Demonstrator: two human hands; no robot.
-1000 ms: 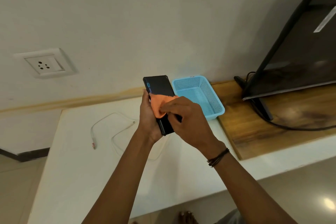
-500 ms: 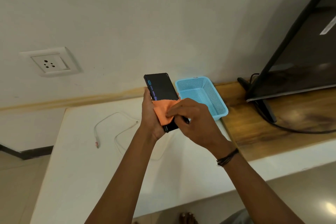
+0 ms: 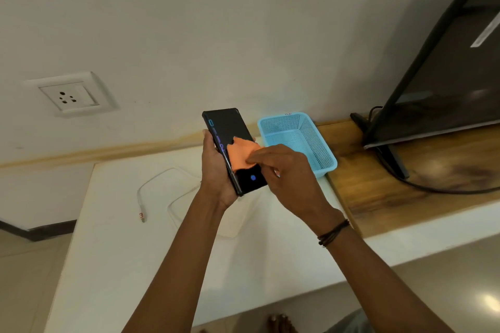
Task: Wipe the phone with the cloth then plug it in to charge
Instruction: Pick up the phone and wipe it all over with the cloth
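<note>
My left hand [image 3: 216,170] grips a black phone [image 3: 230,127] by its left edge, holding it tilted above the white counter with the screen towards me. The screen is lit, showing a blue fingerprint icon near its lower end. My right hand [image 3: 284,170] presses a small orange cloth [image 3: 240,154] onto the middle of the screen. A white charging cable [image 3: 157,184] lies looped on the counter to the left, its plug end loose near the front. A white wall socket [image 3: 70,96] sits on the wall at upper left.
A light blue mesh basket [image 3: 297,140] stands right of the phone on the white counter [image 3: 121,251]. Beyond it a wooden top [image 3: 405,197] carries a dark TV [image 3: 446,76] on a stand with a black cord trailing. The floor drops away at left.
The cloth and my right hand have slid up and right across the screen, uncovering the phone's lower end. The screen now shows a blue fingerprint icon.
</note>
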